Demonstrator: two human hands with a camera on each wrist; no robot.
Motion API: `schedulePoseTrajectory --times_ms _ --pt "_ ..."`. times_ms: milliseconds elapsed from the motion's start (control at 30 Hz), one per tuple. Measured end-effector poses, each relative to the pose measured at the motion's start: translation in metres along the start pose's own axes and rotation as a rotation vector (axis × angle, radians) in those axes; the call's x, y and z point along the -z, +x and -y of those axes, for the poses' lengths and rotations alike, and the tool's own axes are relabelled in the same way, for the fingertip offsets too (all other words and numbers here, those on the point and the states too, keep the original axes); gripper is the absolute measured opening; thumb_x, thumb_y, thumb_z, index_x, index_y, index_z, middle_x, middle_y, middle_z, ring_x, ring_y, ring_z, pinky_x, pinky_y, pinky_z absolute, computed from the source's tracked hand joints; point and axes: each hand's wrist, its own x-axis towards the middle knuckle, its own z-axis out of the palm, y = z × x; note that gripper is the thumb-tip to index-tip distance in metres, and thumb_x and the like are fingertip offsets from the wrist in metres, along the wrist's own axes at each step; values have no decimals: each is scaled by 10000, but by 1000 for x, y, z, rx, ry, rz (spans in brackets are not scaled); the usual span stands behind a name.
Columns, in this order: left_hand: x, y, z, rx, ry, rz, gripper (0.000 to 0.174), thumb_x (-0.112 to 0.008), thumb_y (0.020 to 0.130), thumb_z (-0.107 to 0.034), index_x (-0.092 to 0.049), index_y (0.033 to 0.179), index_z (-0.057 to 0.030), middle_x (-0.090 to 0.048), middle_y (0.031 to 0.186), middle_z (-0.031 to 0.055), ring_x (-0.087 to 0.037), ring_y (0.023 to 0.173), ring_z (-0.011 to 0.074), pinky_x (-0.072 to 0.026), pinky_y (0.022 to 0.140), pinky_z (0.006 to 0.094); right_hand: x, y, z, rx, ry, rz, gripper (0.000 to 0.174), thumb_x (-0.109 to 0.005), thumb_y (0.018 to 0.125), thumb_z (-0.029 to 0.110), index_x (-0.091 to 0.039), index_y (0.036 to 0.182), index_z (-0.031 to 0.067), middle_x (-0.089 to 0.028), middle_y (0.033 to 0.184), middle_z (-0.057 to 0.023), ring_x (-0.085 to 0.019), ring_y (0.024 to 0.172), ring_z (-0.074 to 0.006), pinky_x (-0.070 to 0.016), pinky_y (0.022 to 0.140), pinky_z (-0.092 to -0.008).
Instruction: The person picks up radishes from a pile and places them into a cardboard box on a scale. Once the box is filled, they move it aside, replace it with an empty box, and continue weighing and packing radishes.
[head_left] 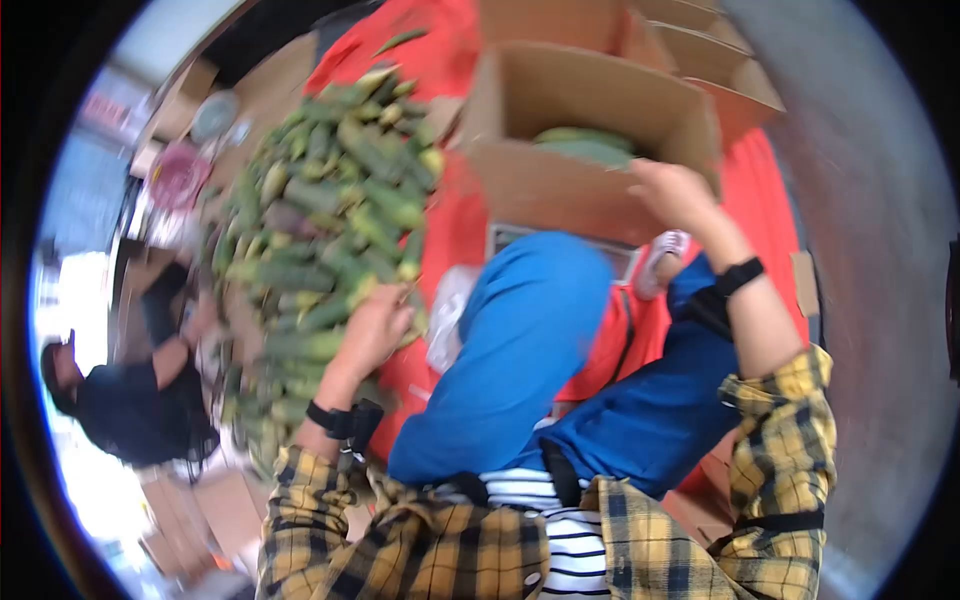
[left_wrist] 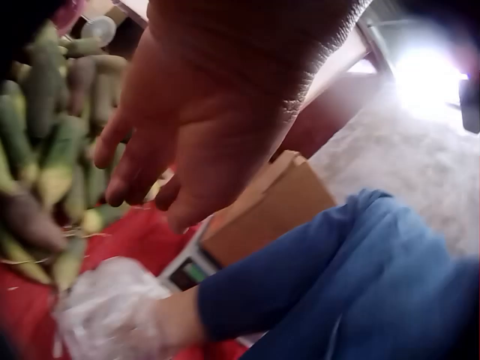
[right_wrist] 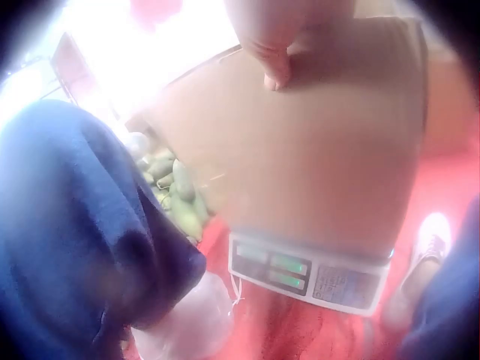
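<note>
My left hand hangs over the near edge of a pile of green, yellow-tipped cucumber-like vegetables. Its fingers are loosely bent in the left wrist view, and nothing shows between them. My right hand is at the near rim of an open cardboard box, with one fingertip overlapping the outer wall in the right wrist view. Its other fingers are partly hidden there. Inside the box lie green vegetables. The box stands on a scale with lit green displays.
A crumpled clear plastic bag lies between the pile and my bent knee. More open cardboard boxes stand behind on the red sheet. Another person in dark clothing sits across the pile, near a pink basket.
</note>
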Motion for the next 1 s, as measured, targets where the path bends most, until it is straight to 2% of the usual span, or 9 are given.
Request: schedulePoseTrajectory --times_ms 67,133,200,467,600,667,767,967,1000 --pt "-22 -78 37 116 29 76 387 -631 803 -160 -540 1151 -18 -578 1112 195 -570 1004 371 -466 855 420 -7 1 -8 68 23 -97 217 -586 844 224 -566 976 52 -642 871 -192 -616 861 -386 -490 725 -484" --pt "-35 -138 43 419 82 320 381 -632 799 -203 -546 1128 -32 -582 1094 195 -575 998 375 -471 852 430 -12 1 -18 179 103 -200 260 -576 860 236 -578 1029 38 -635 923 -217 -592 917 -398 -474 779 -453" --pt "-57 -188 61 518 73 314 376 -633 798 -227 -546 1109 -34 -583 1076 195 -578 996 370 -474 849 433 14 0 2 65 144 43 268 -566 880 256 -562 1001 17 -613 929 -238 -586 914 -399 -452 764 -441" --pt "-70 -245 71 883 111 183 390 -642 785 -215 -508 1106 -39 -539 1130 192 -567 1005 373 -485 823 457 32 3 25 40 206 -33 337 -573 898 324 -566 1005 4 -626 913 -215 -607 857 -357 -463 748 -405" --pt "-64 -226 81 803 260 119 431 -666 753 -187 -507 1131 -55 -519 1167 172 -524 1087 343 -460 865 456 34 5 36 26 102 -32 344 -570 899 322 -558 1047 11 -636 954 -209 -602 901 -371 -467 766 -401" --pt "-63 -213 90 536 549 -30 461 -652 744 -143 -506 1174 -62 -499 1216 148 -466 1159 326 -410 934 462 27 5 29 17 44 -26 344 -567 900 317 -551 1062 15 -635 965 -212 -598 915 -379 -467 769 -401" --pt "-61 -194 116 409 864 -33 445 -599 778 -130 -498 1209 -90 -504 1212 128 -445 1191 266 -376 951 467 22 7 22 56 77 -61 333 -564 900 294 -533 1082 17 -629 946 -224 -586 916 -404 -463 759 -419" --pt "-57 -184 153 426 725 218 371 -580 778 -114 -521 1144 -105 -535 1119 89 -477 1138 268 -401 898 456 18 6 21 61 77 -137 284 -581 878 289 -540 1035 55 -623 906 -236 -587 883 -419 -467 740 -467" --pt "-59 -184 155 426 698 230 350 -594 768 -124 -530 1111 -108 -539 1084 83 -485 1114 272 -406 879 454 26 6 23 19 49 -45 282 -578 872 299 -526 988 47 -621 882 -228 -587 863 -418 -463 733 -483"
